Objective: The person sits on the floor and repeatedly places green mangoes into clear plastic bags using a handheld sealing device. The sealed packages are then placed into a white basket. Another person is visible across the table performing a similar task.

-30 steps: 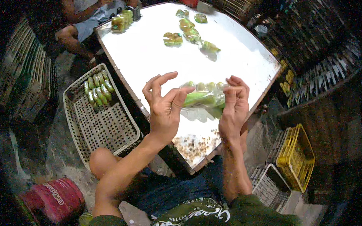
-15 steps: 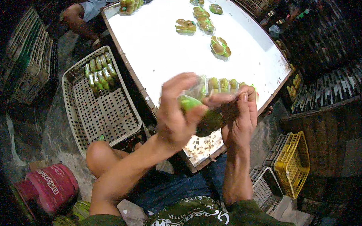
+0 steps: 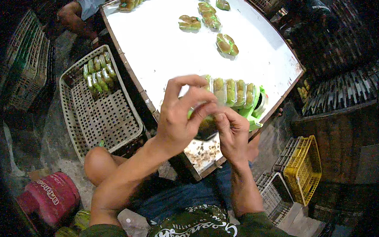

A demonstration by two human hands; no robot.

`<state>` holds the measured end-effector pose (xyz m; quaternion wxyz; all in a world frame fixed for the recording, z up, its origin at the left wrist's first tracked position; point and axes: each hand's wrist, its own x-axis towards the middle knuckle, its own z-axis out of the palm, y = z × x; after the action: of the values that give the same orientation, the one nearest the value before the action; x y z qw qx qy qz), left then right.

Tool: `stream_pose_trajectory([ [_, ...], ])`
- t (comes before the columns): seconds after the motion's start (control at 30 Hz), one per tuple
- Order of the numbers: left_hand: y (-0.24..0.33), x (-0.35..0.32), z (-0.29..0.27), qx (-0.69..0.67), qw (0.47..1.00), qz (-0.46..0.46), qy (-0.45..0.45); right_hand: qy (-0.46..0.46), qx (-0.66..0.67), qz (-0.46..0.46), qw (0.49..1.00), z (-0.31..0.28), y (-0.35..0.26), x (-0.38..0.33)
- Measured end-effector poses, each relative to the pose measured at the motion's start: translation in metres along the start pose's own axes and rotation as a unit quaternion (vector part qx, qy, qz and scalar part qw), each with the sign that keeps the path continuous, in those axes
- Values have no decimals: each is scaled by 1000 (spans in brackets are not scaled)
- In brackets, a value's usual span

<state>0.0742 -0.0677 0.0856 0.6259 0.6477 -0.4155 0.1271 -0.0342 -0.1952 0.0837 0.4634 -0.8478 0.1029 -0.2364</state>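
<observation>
Both hands, left hand (image 3: 179, 119) and right hand (image 3: 231, 131), pinch closed on a clear pack of green cakes (image 3: 232, 94) at frame centre, over the white table (image 3: 166, 48).

Desk (image 3: 162, 48) centre bare, open for reach. Row of wrapped packs (image 3: 232, 92) blocks just past hands; scattered packs (image 3: 211, 19) crowd far edge; basket (image 3: 110, 121) flanks left.

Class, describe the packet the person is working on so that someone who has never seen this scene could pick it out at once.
Start at the white table and come to its near edge, where the left hand and right hand meet. Between them is a clear packet of green pieces. Unlike the smaller packets lying loose farther up the table, it is a long row and the only one being held.
</observation>
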Motion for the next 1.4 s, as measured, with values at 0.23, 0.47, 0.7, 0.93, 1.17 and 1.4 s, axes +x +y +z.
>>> stream_pose_trajectory([
  [0.23,9,-2,-7,-219,944,-248,-4,27,18,-146,989,-3,-11,13],
  [0.47,13,-7,1,-134,971,-198,-11,47,61,-93,993,2,0,8],
  [0.7,12,-1,-16,137,980,-78,-118,63,-182,-195,962,-6,5,4],
  [0.93,4,-13,13,-185,944,-260,85,228,301,63,924,35,-16,-3],
  [1.17,-17,-29,25,-155,932,-314,90,257,-191,199,926,-84,120,-33],
  [1.4,-26,-26,44,-95,944,-313,48,112,-124,395,903,-122,160,-8],
])
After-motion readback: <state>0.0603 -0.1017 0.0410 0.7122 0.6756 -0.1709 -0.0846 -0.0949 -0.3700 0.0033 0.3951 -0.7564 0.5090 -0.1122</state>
